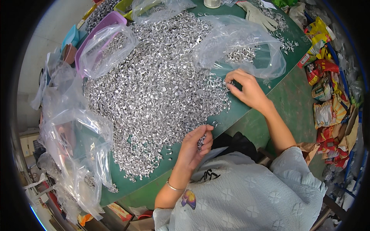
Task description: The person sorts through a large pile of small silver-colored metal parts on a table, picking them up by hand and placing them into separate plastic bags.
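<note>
A wide heap of small curved, silvery metal pieces (pixel 150 88) covers much of the green table. My left hand (pixel 194 145) is by the heap's near edge, its fingers curled round several of these metal pieces, which show between the fingers and palm. At the right edge of the heap is my right hand (pixel 246 90), thumb and fingertips bent together over a small metal piece that they mostly hide. Some larger metal rings (pixel 212 80) lie just left of its fingertips.
A clear plastic bag (pixel 271 57) with metal pieces lies beyond my right hand. Another bag (pixel 94 150) droops over the table's left side. A purple basin (pixel 83 46) stands at the far left, a pale glove (pixel 256 16) at the far right. Colourful packets (pixel 327 104) are stacked right of the table.
</note>
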### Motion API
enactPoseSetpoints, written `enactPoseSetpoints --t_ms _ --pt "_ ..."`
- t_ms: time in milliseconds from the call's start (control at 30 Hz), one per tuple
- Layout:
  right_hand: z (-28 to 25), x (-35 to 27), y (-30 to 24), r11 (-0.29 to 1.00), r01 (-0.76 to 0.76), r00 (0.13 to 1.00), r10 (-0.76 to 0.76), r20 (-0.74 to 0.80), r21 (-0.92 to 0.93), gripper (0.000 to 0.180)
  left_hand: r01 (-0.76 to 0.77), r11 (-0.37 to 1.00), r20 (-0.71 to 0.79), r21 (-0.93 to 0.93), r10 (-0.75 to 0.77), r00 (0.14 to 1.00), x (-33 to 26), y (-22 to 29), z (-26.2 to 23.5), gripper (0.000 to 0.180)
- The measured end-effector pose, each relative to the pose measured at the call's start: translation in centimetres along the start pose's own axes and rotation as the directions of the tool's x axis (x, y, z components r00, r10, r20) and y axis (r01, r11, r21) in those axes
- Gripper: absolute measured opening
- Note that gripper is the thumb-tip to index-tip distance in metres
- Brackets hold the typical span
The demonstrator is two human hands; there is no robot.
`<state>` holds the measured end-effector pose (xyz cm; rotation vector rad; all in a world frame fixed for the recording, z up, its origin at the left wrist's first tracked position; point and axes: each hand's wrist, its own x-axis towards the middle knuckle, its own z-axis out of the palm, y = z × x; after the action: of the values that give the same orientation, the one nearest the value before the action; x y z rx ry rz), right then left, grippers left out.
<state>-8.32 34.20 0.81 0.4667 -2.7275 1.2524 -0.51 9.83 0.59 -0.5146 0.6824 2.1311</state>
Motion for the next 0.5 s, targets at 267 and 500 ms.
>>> enactPoseSetpoints --t_ms 267,500 --pt "0.9 -1.9 -2.6 0.980 0.042 0.996 -0.056 0.071 0.193 0.017 -0.067 0.993 -0.119 -0.097 0.055 0.991 2.9 -0.7 2.4 0.034" --pt "3.1 -1.8 -0.5 0.977 0.040 0.993 -0.063 -0.101 -0.211 0.032 0.057 0.940 0.162 -0.336 -0.002 0.987 3.2 -0.6 -0.8 0.024"
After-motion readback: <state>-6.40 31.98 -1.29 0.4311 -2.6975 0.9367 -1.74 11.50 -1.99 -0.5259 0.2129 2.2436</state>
